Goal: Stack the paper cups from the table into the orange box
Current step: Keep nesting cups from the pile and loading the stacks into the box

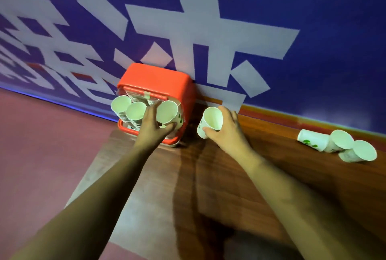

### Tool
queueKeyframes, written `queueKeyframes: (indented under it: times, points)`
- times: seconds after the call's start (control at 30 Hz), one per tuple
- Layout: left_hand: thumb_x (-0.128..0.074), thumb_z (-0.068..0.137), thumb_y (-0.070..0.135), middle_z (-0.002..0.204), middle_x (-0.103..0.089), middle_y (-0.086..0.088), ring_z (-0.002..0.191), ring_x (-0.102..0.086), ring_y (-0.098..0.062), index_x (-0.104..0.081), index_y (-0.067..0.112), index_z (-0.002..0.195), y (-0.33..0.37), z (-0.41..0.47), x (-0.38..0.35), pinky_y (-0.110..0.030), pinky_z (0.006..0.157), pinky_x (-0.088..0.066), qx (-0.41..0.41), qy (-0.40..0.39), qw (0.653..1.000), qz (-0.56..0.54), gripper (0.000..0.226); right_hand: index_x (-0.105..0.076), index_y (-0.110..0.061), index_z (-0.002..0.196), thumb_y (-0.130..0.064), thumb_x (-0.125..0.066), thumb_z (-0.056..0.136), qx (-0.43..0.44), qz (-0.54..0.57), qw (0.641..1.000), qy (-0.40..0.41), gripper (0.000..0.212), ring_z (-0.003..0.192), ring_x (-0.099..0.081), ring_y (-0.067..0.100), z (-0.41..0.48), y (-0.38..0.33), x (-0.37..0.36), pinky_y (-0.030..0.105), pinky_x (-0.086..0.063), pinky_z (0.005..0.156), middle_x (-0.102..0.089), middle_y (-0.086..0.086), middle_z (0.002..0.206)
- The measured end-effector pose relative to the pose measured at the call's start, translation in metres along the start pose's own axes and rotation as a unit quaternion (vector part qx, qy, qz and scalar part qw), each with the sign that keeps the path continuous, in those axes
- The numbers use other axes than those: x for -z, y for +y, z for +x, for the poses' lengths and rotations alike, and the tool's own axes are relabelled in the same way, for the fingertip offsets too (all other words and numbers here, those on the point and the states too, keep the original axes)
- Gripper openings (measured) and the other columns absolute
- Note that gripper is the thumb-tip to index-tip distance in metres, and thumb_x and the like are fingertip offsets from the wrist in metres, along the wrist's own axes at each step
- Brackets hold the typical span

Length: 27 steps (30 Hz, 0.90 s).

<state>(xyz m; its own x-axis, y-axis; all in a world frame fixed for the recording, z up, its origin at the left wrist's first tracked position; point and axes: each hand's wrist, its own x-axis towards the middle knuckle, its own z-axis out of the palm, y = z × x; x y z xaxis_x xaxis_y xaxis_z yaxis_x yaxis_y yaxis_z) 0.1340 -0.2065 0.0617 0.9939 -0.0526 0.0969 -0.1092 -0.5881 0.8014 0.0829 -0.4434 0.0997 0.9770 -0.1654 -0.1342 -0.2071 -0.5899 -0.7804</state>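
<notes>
Three paper cups [342, 139] are lying far right on the table [188, 176]; I'm gripping a single cup [210, 121] in my right hand [225, 130] beside the orange box [154, 78], my left hand [152, 126] clasping a stacked cup [167, 112] inside it.

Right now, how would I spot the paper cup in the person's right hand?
Find the orange plastic box against the blue wall, at the left end of the wooden table. Right of it, the right hand grips one white paper cup, open mouth facing the camera. Unlike the stacked cups in the box and the three cups lying far right, it is held outside the box.
</notes>
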Motion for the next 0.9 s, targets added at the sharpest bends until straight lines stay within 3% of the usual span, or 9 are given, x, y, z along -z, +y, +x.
queueKeyframes:
  times: [0.13, 0.27, 0.37, 0.5, 0.67, 0.8, 0.9]
  points:
    - [-0.084, 0.068, 0.019, 0.123, -0.053, -0.012, 0.116, -0.050, -0.031, -0.048, 0.011, 0.135, -0.012, 0.015, 0.002, -0.042, 0.097, -0.045, -0.007, 0.031, 0.998, 0.062, 0.077, -0.035, -0.025, 0.142, -0.032, -0.079, 0.077, -0.007, -0.009, 1.000, 0.008, 0.079, 0.124, -0.045, 0.022, 0.006, -0.018, -0.019, 0.035, -0.046, 0.099, -0.035, 0.002, 0.141]
    - [-0.084, 0.070, 0.021, 0.120, -0.056, -0.020, 0.111, -0.053, -0.040, -0.049, 0.002, 0.136, -0.026, 0.019, -0.008, -0.045, 0.095, -0.044, -0.035, 0.005, 0.992, 0.122, 0.078, -0.032, -0.024, 0.145, -0.033, -0.078, 0.079, -0.016, -0.019, 1.000, 0.019, 0.081, 0.127, -0.043, 0.022, 0.011, -0.025, -0.031, 0.027, -0.043, 0.092, -0.033, 0.003, 0.144]
    - [-0.082, 0.073, 0.029, 0.120, -0.057, -0.021, 0.112, -0.053, -0.041, -0.047, 0.001, 0.137, -0.039, 0.020, -0.018, -0.049, 0.095, -0.046, -0.025, -0.022, 0.986, 0.164, 0.078, -0.030, -0.023, 0.146, -0.034, -0.077, 0.080, -0.020, -0.029, 0.999, 0.020, 0.082, 0.128, -0.043, 0.023, 0.012, -0.027, -0.039, 0.031, -0.047, 0.094, -0.032, 0.003, 0.146]
    - [-0.080, 0.076, 0.035, 0.130, -0.054, -0.022, 0.120, -0.051, -0.042, -0.042, 0.001, 0.142, -0.058, 0.017, -0.025, -0.048, 0.099, -0.045, 0.029, -0.085, 0.982, 0.167, 0.084, -0.029, -0.022, 0.146, -0.032, -0.079, 0.078, -0.022, -0.024, 0.999, 0.014, 0.085, 0.130, -0.042, 0.021, 0.014, -0.032, -0.051, 0.035, -0.048, 0.098, -0.035, 0.002, 0.147]
    - [-0.077, 0.080, 0.032, 0.151, -0.038, -0.019, 0.141, -0.036, -0.035, -0.022, 0.007, 0.155, -0.074, 0.013, -0.016, -0.044, 0.112, -0.036, 0.055, -0.154, 0.980, 0.113, 0.097, -0.039, -0.020, 0.137, -0.022, -0.079, 0.075, -0.010, 0.012, 1.000, 0.011, 0.073, 0.118, -0.044, 0.015, 0.017, -0.038, -0.064, 0.026, -0.043, 0.088, -0.043, 0.000, 0.136]
    - [-0.066, 0.091, 0.021, 0.149, -0.045, -0.013, 0.138, -0.042, -0.027, -0.031, 0.006, 0.151, -0.079, 0.006, -0.002, -0.042, 0.112, -0.038, 0.078, -0.135, 0.987, 0.047, 0.071, -0.044, -0.023, 0.136, -0.016, -0.080, 0.072, 0.020, 0.054, 0.998, -0.001, 0.074, 0.120, -0.045, 0.012, 0.022, -0.041, -0.078, 0.022, -0.040, 0.092, -0.045, 0.000, 0.135]
    - [-0.053, 0.100, 0.021, 0.133, -0.059, -0.005, 0.122, -0.055, -0.020, -0.048, 0.011, 0.138, -0.072, 0.003, 0.009, -0.035, 0.102, -0.043, 0.134, -0.110, 0.984, -0.036, 0.040, -0.044, -0.025, 0.138, -0.015, -0.080, 0.072, 0.042, 0.068, 0.997, -0.015, 0.076, 0.123, -0.046, 0.010, 0.026, -0.044, -0.095, 0.017, -0.039, 0.095, -0.047, -0.003, 0.136]
